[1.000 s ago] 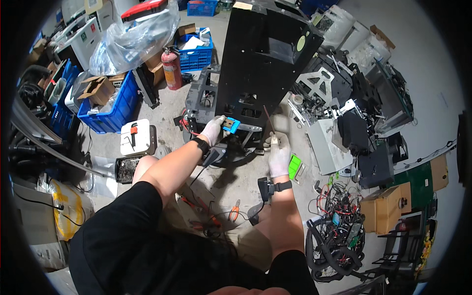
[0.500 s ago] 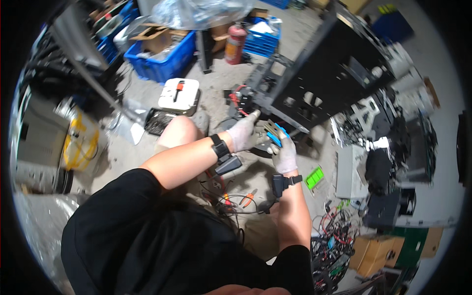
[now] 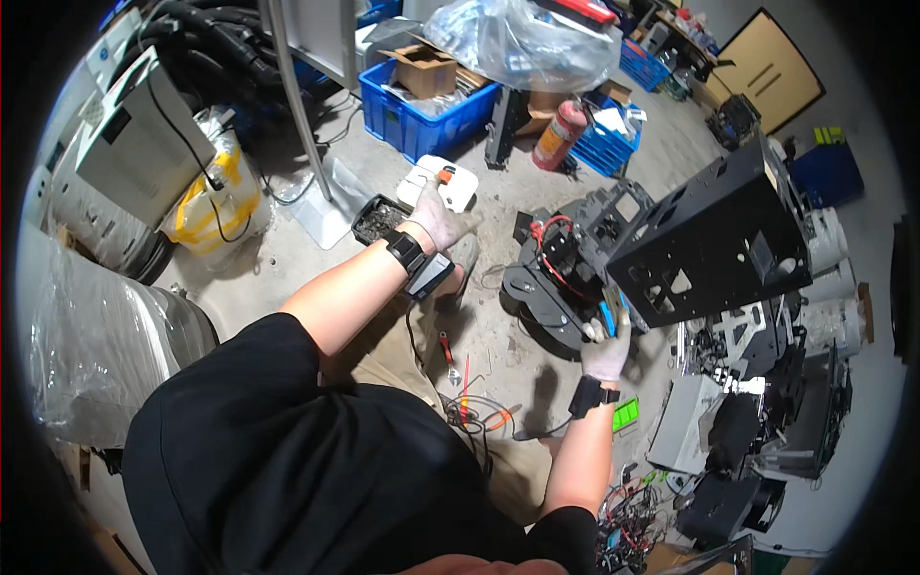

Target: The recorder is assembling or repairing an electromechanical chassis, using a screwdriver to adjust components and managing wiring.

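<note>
My left hand [image 3: 439, 220], in a pale work glove, is open with the thumb apart and reaches over a white plastic case [image 3: 458, 189]. A small orange-red item [image 3: 445, 177] lies on the case, by my fingertips. Beside that hand is a black tray [image 3: 379, 218] of small dark parts. My gloved right hand [image 3: 604, 353] is closed round a blue-handled hand tool [image 3: 609, 317]; its working end is hard to make out. That hand is against a black wheeled machine base [image 3: 548, 297] with red wires, under a tilted black metal housing [image 3: 714, 244].
Orange-handled pliers [image 3: 499, 419], a red-handled wrench [image 3: 448, 356] and cables lie on the floor near my legs. Further off are a blue crate [image 3: 428, 120] and a red fire extinguisher [image 3: 560, 136]. Tangled wires [image 3: 637, 522] and metal parts crowd the right side.
My left hand has left the machine and moved left to the white case. My right hand keeps the blue-handled tool by the machine. The view has turned, shifting the scene rightward.
</note>
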The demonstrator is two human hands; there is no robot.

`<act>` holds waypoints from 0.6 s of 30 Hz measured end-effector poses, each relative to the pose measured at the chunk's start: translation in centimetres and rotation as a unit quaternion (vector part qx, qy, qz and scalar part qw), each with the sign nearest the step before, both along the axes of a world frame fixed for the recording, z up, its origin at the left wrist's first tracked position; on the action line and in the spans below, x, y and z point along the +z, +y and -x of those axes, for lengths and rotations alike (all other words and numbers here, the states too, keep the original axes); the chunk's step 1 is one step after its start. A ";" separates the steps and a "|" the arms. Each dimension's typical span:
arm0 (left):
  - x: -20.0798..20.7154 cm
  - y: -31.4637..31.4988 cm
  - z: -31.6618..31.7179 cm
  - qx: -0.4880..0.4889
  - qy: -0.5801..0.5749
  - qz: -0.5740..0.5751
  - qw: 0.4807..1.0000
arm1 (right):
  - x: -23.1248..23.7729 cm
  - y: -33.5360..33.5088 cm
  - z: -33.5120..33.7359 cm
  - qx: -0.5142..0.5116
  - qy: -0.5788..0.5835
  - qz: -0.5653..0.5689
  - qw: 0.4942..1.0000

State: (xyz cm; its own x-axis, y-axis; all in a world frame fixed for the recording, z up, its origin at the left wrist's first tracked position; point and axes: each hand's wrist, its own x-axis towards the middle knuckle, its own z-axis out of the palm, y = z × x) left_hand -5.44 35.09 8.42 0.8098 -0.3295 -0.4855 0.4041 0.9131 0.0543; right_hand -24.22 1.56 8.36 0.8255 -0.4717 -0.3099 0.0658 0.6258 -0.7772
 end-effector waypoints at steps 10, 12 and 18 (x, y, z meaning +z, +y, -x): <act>1.2 -12.7 11.6 -0.202 -0.448 -0.445 0.749 | 1.9 3.7 1.7 0.200 -0.063 0.332 0.920; 1.6 -15.8 15.0 -0.195 -0.364 -0.599 0.686 | 0.6 7.3 1.3 0.118 -0.059 0.463 0.876; 1.2 -14.8 16.8 -0.221 -0.492 -0.475 0.695 | 1.2 7.5 3.9 0.028 -0.091 0.512 0.854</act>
State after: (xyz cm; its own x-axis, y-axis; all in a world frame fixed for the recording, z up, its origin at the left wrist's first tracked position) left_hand -22.21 20.25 9.63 0.8257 -0.5604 0.0641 -0.0267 0.0747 0.9968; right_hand -28.12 9.06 9.60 0.8458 -0.3770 0.3775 0.2361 -0.3701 -0.8985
